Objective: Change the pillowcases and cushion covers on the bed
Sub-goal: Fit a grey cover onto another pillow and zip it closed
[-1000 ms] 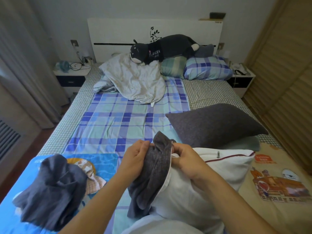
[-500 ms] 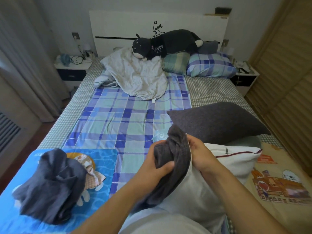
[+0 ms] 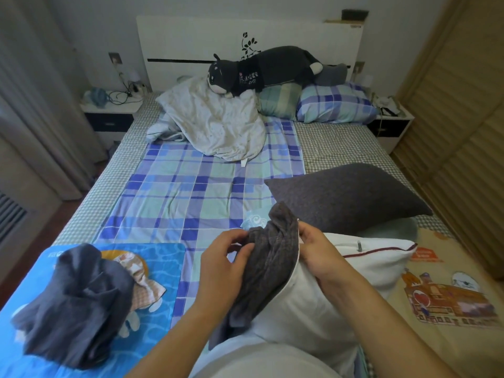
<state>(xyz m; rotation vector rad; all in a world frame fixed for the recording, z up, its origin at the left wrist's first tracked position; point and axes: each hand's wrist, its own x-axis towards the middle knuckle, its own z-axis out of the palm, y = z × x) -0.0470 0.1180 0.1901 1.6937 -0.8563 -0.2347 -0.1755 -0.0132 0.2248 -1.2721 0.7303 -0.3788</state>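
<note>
A white cushion insert (image 3: 313, 301) with a dark red piping line rests against my lap at the bed's foot. A dark grey cushion cover (image 3: 270, 257) is bunched over its left corner. My left hand (image 3: 223, 266) grips the cover's left side. My right hand (image 3: 319, 249) holds the cover's edge against the white insert. A covered dark grey cushion (image 3: 346, 197) lies just beyond. Two plaid pillows (image 3: 335, 105) sit at the headboard.
A crumpled dark grey cloth (image 3: 76, 304) lies on a blue printed mat (image 3: 163, 257) at the left. A rumpled white blanket (image 3: 215, 124) and a black plush cat (image 3: 261, 69) lie near the headboard. Nightstands flank the bed; a wooden wardrobe (image 3: 461, 132) stands right.
Both hands shifted along the grey cover on the insert's corner; my left hand loosened its fist and now pinches the fabric. The camera view shifted slightly.
</note>
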